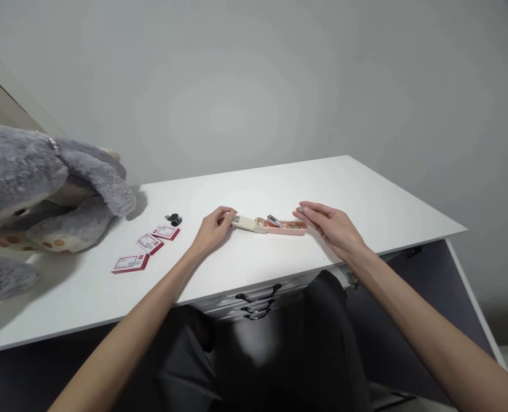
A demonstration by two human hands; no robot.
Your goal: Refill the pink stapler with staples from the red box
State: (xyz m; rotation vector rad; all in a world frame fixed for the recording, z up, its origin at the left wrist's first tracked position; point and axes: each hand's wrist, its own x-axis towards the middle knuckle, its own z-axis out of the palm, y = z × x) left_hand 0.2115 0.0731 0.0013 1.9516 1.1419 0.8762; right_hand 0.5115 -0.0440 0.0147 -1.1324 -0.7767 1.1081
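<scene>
While the left hand (213, 230) pinches the left end of the stapler (271, 225), opened flat at mid-frame on the white surface (386, 206), the right hand (331, 227) meets its right end, fingers loosely extended; grip unclear. Forearms converge from the bottom edge, wrists low. Judgement: a firm left pinch stops sliding. Red boxes (149, 243) centre-left.

1. Soft, even light falls on the white rectangular desk top (258, 189) and the plain pale grey wall (254, 86).
2. The grey plush toy (43, 189) casts a blurred shadow to its right.
3. The left hand (213, 229) and right hand (331, 226) cast faint shadows, and the cream and pink plastic stapler (271, 224) looks soft.
4. The wide lens bends the desk edges, and the frame corners darken.
</scene>
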